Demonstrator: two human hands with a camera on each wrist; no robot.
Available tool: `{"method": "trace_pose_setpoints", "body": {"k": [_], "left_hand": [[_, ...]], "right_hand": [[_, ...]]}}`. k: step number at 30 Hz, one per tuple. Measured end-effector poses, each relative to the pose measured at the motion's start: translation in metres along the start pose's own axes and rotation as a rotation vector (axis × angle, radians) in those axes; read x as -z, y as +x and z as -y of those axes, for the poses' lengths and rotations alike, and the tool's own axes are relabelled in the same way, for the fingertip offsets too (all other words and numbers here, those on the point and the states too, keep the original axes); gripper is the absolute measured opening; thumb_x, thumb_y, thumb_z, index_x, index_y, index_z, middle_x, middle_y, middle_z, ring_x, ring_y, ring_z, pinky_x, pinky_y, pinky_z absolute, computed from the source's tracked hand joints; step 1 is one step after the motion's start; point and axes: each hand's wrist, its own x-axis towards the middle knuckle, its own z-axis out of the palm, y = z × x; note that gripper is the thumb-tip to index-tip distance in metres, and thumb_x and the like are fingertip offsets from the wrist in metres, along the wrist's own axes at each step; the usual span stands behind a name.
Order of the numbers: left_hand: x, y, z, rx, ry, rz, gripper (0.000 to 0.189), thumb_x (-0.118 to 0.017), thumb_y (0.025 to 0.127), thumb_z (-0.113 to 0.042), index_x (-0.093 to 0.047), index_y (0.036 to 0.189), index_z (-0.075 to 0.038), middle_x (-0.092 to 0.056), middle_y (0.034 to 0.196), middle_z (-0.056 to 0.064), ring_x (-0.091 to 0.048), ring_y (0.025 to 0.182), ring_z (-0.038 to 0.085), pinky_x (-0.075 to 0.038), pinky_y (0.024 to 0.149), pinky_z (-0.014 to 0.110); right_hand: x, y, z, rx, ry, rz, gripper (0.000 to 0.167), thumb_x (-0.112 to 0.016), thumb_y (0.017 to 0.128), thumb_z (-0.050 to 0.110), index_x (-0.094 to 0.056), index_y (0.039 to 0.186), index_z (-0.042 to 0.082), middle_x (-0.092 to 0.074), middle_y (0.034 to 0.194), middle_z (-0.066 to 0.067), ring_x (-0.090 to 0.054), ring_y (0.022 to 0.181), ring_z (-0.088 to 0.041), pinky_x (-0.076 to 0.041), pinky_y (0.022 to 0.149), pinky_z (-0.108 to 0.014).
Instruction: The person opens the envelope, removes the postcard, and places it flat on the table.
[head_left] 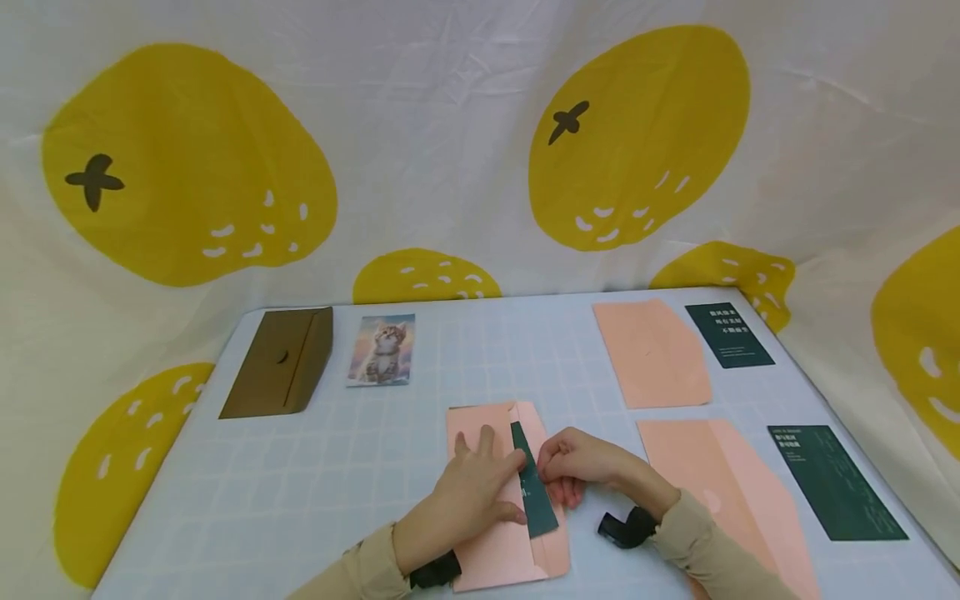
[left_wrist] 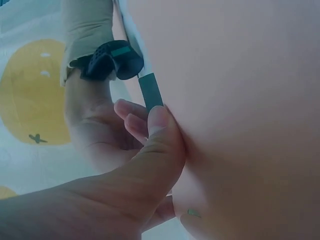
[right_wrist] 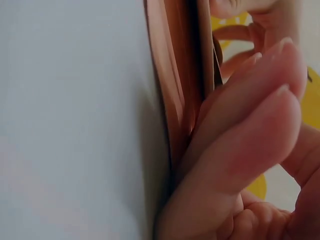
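Note:
In the head view a pink envelope lies at the front middle with its side flap unfolded rightward. A dark green card with small white print is partly tucked into its mouth. My left hand rests on the envelope with spread fingers, its thumb and index finger at the mouth's edge by the card. Curled fingers of my right hand pinch the card's right edge, above the flap. The right wrist view shows the envelope's mouth gaping beside the right fingers; the card is mostly hidden there.
Two more pink envelopes, one at the back and one in front, lie right, beside green cards, far and near. At the back left are a brown envelope and a kitten picture card. A patterned cloth hangs behind the table.

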Motion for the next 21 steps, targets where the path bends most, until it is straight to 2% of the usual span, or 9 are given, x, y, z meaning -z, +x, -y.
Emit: {"method": "trace_pose_setpoints", "body": {"k": [1,3,8,10,15,21], "left_hand": [[0.000,0.001,0.000,0.000,-0.006,0.007,0.058,-0.076,0.070,-0.061,-0.053,0.108,-0.024,-0.044,0.104,0.013,-0.059,0.080,0.040,-0.048,0.090,0.061],[-0.001,0.001,0.000,0.004,-0.015,0.014,0.058,-0.076,0.070,-0.061,-0.053,0.109,-0.025,-0.043,0.104,0.013,-0.060,0.080,0.042,-0.051,0.086,0.059],[-0.002,0.000,-0.001,0.025,-0.018,0.005,0.061,-0.076,0.070,-0.061,-0.054,0.114,-0.026,-0.043,0.108,0.016,-0.058,0.089,0.052,-0.057,0.069,0.051],[-0.003,-0.001,-0.001,0.027,-0.017,-0.004,0.062,-0.077,0.069,-0.061,-0.055,0.115,-0.026,-0.044,0.108,0.016,-0.058,0.089,0.053,-0.057,0.069,0.051],[-0.003,-0.002,-0.001,0.019,-0.004,-0.029,0.063,-0.077,0.068,-0.061,-0.055,0.116,-0.026,-0.044,0.106,0.016,-0.058,0.085,0.050,-0.056,0.075,0.055],[-0.003,-0.001,-0.002,0.013,0.027,-0.035,0.064,-0.076,0.068,-0.062,-0.056,0.118,-0.026,-0.044,0.105,0.014,-0.058,0.078,0.044,-0.053,0.083,0.057]], "right_hand": [[0.002,-0.001,-0.001,-0.003,0.000,0.003,0.014,-0.053,0.090,-0.002,-0.063,0.084,-0.010,-0.061,0.057,-0.004,-0.057,0.043,-0.006,-0.047,0.043,-0.019],[0.006,-0.004,-0.002,-0.006,0.002,0.012,0.015,-0.053,0.090,-0.002,-0.063,0.085,-0.011,-0.062,0.058,-0.005,-0.059,0.044,-0.007,-0.048,0.045,-0.020],[0.011,-0.011,-0.004,0.010,0.026,0.030,0.016,-0.053,0.091,-0.001,-0.063,0.088,-0.012,-0.067,0.064,-0.013,-0.064,0.050,-0.011,-0.051,0.048,-0.022],[0.013,-0.015,-0.006,0.014,0.034,0.031,0.016,-0.053,0.091,-0.002,-0.063,0.088,-0.013,-0.068,0.065,-0.014,-0.065,0.051,-0.012,-0.052,0.049,-0.022],[0.020,-0.027,-0.009,0.011,0.024,0.008,0.017,-0.054,0.092,0.000,-0.063,0.089,-0.014,-0.067,0.064,-0.010,-0.065,0.051,-0.011,-0.052,0.049,-0.023],[0.028,-0.042,-0.011,0.007,-0.004,-0.028,0.017,-0.055,0.094,0.002,-0.062,0.088,-0.013,-0.067,0.064,-0.013,-0.064,0.050,-0.011,-0.052,0.048,-0.023]]}}
